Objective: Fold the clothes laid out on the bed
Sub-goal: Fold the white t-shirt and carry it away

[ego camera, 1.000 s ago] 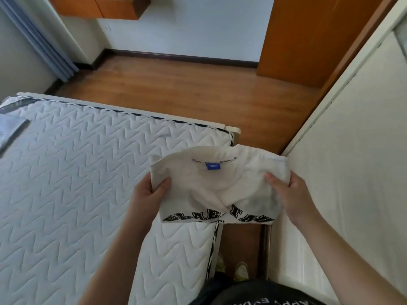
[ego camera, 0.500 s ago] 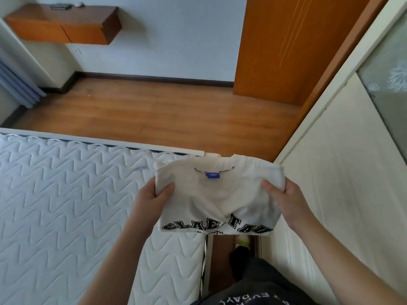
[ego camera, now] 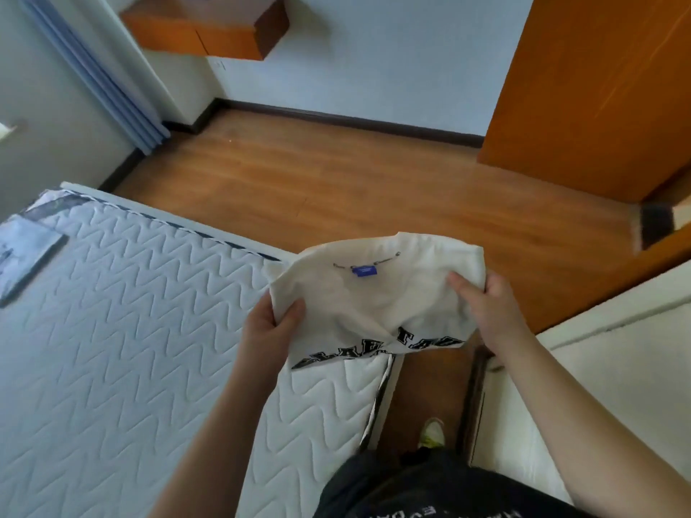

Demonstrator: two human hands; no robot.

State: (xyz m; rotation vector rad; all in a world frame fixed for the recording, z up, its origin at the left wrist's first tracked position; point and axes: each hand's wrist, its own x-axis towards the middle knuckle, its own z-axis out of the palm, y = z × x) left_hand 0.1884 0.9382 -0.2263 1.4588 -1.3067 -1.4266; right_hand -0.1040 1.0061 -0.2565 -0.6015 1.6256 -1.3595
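The folded white T-shirt (ego camera: 377,300) is held up in the air over the near right corner of the bed (ego camera: 112,330), partly past the mattress edge and above the wooden floor (ego camera: 336,188). Its neckline with a small blue label (ego camera: 364,271) faces up toward the camera, and black block lettering (ego camera: 377,349) runs along its lower edge, which sags in the middle. The left hand (ego camera: 267,329) grips the shirt's left side, thumb on top of the cloth and fingers curled beneath it. The right hand (ego camera: 490,308) holds the right side the same way, thumb pressed on the front and the other fingers hidden behind the fabric. The shirt touches nothing but the two hands.

At the far left edge of the mattress lies another pale folded piece of cloth (ego camera: 26,252). Beyond the bed stand a blue curtain (ego camera: 104,80), a wall-mounted wooden shelf (ego camera: 209,28) and an orange door (ego camera: 598,87). A white cabinet front (ego camera: 617,368) runs along the right. A shoe (ego camera: 432,431) shows on the floor beside the bed.
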